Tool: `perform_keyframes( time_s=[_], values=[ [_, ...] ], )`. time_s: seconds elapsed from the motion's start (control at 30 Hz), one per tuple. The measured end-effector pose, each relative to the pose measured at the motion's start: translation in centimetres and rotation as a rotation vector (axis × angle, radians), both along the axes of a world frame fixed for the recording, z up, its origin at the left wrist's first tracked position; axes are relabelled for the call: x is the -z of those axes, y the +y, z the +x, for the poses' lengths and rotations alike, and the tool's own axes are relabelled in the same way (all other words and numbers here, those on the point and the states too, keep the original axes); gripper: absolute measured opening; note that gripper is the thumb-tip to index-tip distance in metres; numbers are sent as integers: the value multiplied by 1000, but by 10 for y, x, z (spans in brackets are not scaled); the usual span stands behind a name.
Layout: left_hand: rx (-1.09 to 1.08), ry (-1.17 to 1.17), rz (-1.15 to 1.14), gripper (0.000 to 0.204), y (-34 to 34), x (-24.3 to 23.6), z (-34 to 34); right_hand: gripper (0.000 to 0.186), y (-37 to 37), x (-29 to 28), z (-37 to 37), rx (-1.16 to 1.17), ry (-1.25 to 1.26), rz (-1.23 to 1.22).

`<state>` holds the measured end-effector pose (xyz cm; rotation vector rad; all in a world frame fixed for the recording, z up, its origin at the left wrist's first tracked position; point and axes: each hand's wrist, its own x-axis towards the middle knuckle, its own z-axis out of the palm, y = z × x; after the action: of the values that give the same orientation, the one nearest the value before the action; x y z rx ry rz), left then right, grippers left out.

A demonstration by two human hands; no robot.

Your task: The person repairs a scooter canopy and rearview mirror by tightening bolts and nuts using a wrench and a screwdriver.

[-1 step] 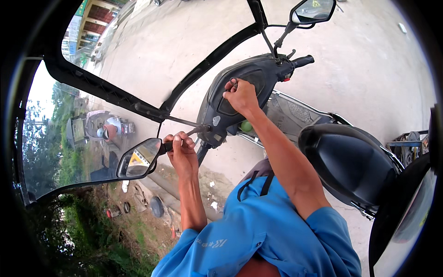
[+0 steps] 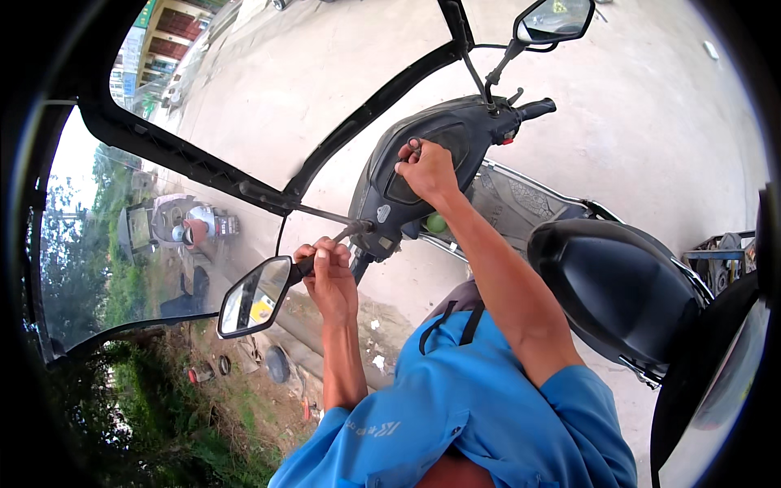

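Note:
My left hand (image 2: 329, 276) grips the stem of the left mirror (image 2: 252, 297), whose dark-framed glass hangs left of my fingers, tilted. The stem runs up to its mount on the dark scooter front (image 2: 386, 187). My right hand (image 2: 423, 169) is over the dark dashboard panel, fingers curled together round a small dark thing I cannot make out. The right mirror (image 2: 553, 18) stands at the top, above the right handlebar grip (image 2: 537, 108). A green round object (image 2: 435, 223) lies on the floorboard beside my right forearm.
A clear windshield in a black frame (image 2: 171, 161) arches over the front. The black seat (image 2: 614, 289) is at right, near a blue metal rack (image 2: 704, 256). A pale concrete floor surrounds the scooter. Another vehicle (image 2: 187, 228), plants, a pipe and scattered debris are at left.
My left hand and the left mirror have shifted slightly down and to the right, and the mirror's angle has changed. My right hand has barely moved.

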<state>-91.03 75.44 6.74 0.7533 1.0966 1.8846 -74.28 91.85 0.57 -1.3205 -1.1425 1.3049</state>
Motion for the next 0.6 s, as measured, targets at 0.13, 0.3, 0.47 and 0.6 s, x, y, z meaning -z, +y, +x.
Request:
perform_keyframes(
  time_s=[0.13, 0.3, 0.47, 0.6],
  values=[
    [100, 715, 45, 19, -37, 36, 10, 16, -3, 0, -6, -21, -14, 37],
    [296, 1960, 118, 30, 24, -44, 21, 13, 15, 16, 3, -50, 15, 74],
    [328, 2082, -410, 23, 96, -74, 52, 10, 12, 17, 8, -113, 352, 37],
    [280, 1460, -627, 28, 134, -63, 17, 18, 13, 2, 23, -169, 468, -191]
  ],
)
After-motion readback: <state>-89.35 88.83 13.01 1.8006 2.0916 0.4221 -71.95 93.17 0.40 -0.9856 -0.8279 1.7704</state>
